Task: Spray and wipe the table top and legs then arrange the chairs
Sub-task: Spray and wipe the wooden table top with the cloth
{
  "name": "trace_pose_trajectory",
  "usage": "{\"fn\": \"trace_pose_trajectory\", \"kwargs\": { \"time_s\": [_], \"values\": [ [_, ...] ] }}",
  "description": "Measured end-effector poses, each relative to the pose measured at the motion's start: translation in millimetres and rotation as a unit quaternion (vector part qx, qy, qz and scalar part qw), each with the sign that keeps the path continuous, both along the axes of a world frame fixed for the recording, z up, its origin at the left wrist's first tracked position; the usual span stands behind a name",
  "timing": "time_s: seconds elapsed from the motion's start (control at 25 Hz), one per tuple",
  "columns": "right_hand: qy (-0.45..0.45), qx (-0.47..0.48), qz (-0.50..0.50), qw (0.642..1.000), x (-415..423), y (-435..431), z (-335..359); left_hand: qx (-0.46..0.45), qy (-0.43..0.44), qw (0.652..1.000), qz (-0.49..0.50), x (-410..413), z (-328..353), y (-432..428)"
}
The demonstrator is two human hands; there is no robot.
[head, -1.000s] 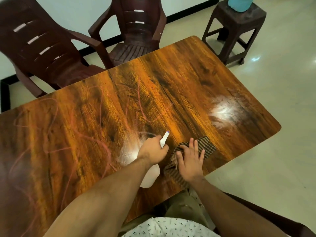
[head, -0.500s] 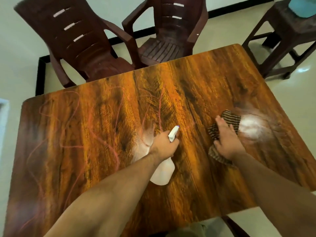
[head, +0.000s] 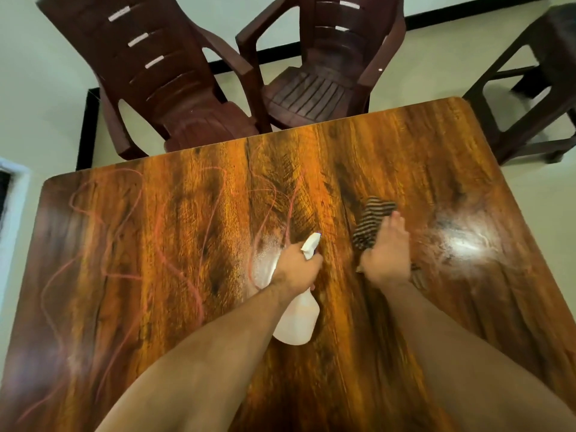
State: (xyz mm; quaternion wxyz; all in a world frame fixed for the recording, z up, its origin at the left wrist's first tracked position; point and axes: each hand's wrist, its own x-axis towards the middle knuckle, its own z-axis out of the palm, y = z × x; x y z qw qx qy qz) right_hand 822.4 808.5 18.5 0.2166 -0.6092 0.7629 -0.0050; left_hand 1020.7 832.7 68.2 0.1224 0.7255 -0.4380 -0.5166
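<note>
At mid-surface, a white spray bottle (head: 297, 322) sits in the grip of the left hand (head: 296, 269). The fingers curl round its neck, and its long axis runs away from the person, with the nozzle aimed at the far edge and a little to the right. Just right of it, the right hand (head: 388, 257) lies flat with fingers extended on a striped cloth (head: 372, 219). The cloth rests on the wood and stretches away from the wrist, its far end showing beyond the fingertips.

Pink scribbles (head: 193, 275) loop over the wood-grain surface (head: 405, 157) to the left of the bottle and ahead of it, nearly as far as the left edge. The marks therefore lie on the left hand's side, mostly well apart from the cloth. By this reading, the wiping hand would have to travel leftward past the bottle to reach them.

A bright patch (head: 467, 244) shines to the right of the cloth; whether it is wet film or glare cannot be told.

Beyond the far edge, a dark plastic chair (head: 187, 98) stands askew beside a second chair (head: 314, 88). A dark stool (head: 536, 88) stands off the right corner on the pale floor (head: 436, 67).
</note>
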Motion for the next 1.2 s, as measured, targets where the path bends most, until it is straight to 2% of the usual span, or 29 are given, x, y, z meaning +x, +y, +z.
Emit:
{"fn": "trace_pose_trajectory", "kwargs": {
  "time_s": [0.12,0.2,0.28,0.32,0.36,0.44,0.48,0.52,0.56,0.64,0.72,0.76,0.8,0.84,0.88,0.96,1.0,1.04,1.08,1.12,1.16,1.2],
  "values": [
    [-0.044,-0.041,0.251,0.966,61.2,20.3,-7.2,-0.015,0.004,0.997,0.069,8.3,1.5,-2.5],
    [-0.048,-0.036,0.341,0.938,72.8,32.9,-10.9,-0.021,0.005,0.995,0.094,15.7,4.0,-1.2],
    [-0.027,-0.06,0.383,0.921,57.9,24.2,-15.8,-0.015,0.0,0.994,0.108,23.8,3.1,0.0],
    [-0.006,-0.071,0.367,0.928,45.1,14.0,-18.9,-0.006,0.0,0.993,0.114,27.6,2.8,1.0],
    [0.014,-0.077,0.305,0.949,30.8,-0.7,-20.2,0.002,-0.001,0.993,0.117,31.3,2.0,2.8],
    [0.036,-0.066,0.107,0.991,8.7,-35.9,-17.7,0.004,0.003,0.994,0.112,35.4,1.1,6.5],
    [0.032,-0.048,0.016,0.998,8.8,-49.6,-12.7,-0.002,0.005,0.994,0.109,38.1,1.5,8.8],
    [0.016,-0.039,-0.032,0.999,21.4,-56.5,-8.0,-0.01,0.005,0.994,0.111,41.2,2.7,9.6],
    [0.007,-0.042,-0.007,0.999,44.8,-54.0,-4.8,-0.016,0.001,0.993,0.115,45.3,3.3,11.8],
    [0.001,-0.061,0.181,0.982,93.6,-19.1,-10.6,-0.028,-0.002,0.993,0.114,49.5,5.6,12.7],
    [-0.019,-0.036,0.403,0.914,114.5,35.6,-8.0,-0.044,-0.009,0.994,0.101,53.6,8.2,11.9],
    [-0.04,-0.029,0.471,0.881,103.9,42.2,-1.1,-0.045,-0.015,0.994,0.097,55.8,9.8,11.4],
    [-0.056,-0.031,0.506,0.86,86.3,32.5,2.4,-0.039,-0.02,0.994,0.1,59.3,11.5,11.6],
    [-0.036,-0.023,0.506,0.862,70.6,18.4,0.7,-0.03,-0.025,0.994,0.104,63.9,12.8,11.1],
    [-0.026,-0.015,0.445,0.895,57.8,3.1,-1.8,-0.02,-0.028,0.994,0.106,68.5,11.9,11.0],
    [-0.01,-0.04,0.181,0.983,48.1,-30.9,-6.1,-0.006,-0.022,0.993,0.115,76.3,10.9,11.3],
    [-0.01,-0.042,0.034,0.998,58.1,-43.0,-7.6,-0.004,-0.018,0.993,0.117,78.5,11.9,10.1],
    [-0.013,-0.039,-0.052,0.998,78.8,-49.4,-6.5,-0.006,-0.018,0.993,0.12,80.0,12.3,7.6],
    [-0.016,-0.037,-0.057,0.998,100.7,-49.9,-5.2,-0.009,-0.017,0.992,0.123,80.0,13.1,3.7],
    [-0.015,-0.046,0.025,0.999,119.5,-44.6,-8.0,-0.012,-0.014,0.992,0.125,80.8,13.4,-0.2],
    [-0.021,-0.049,0.174,0.983,128.3,-36.4,-12.1,-0.017,-0.012,0.992,0.126,82.0,12.7,-4.7],
    [-0.029,-0.043,0.334,0.941,128.3,-33.4,-12.5,-0.022,-0.013,0.992,0.122,82.4,10.8,-9.4]
  ]
}}
